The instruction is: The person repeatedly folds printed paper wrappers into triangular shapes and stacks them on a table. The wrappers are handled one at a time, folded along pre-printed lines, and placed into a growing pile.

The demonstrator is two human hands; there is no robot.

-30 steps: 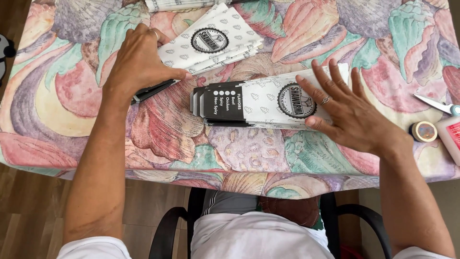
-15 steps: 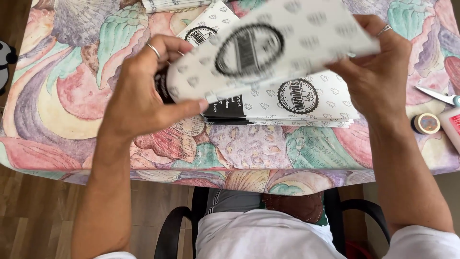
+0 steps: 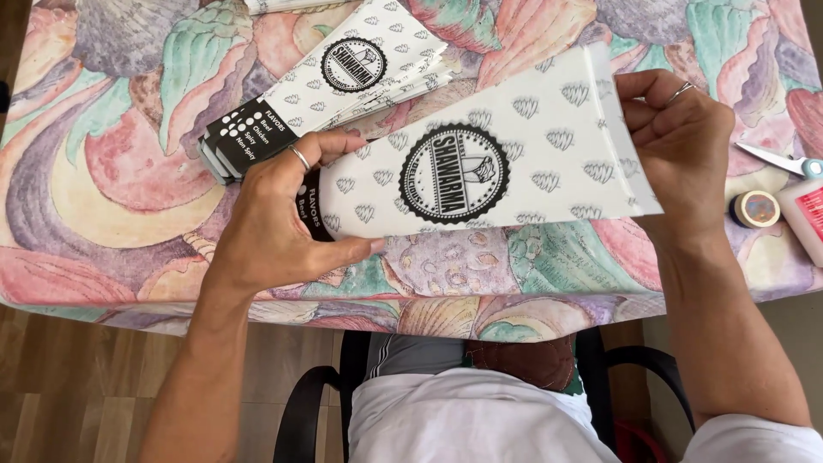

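A: Paper bag (image 3: 506,163) held flat over the worktop (image 3: 129,197), both ends pinched.
B: I see left hand (image 3: 274,223) fingers clamped on its dark end, right hand (image 3: 677,146) on the open end.

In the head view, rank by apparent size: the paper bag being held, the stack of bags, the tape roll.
1. Paper bag, though it is raised toward the camera, which may enlarge it.
2. Stack of bags, lying on the tablecloth.
3. Tape roll, clearly smallest.
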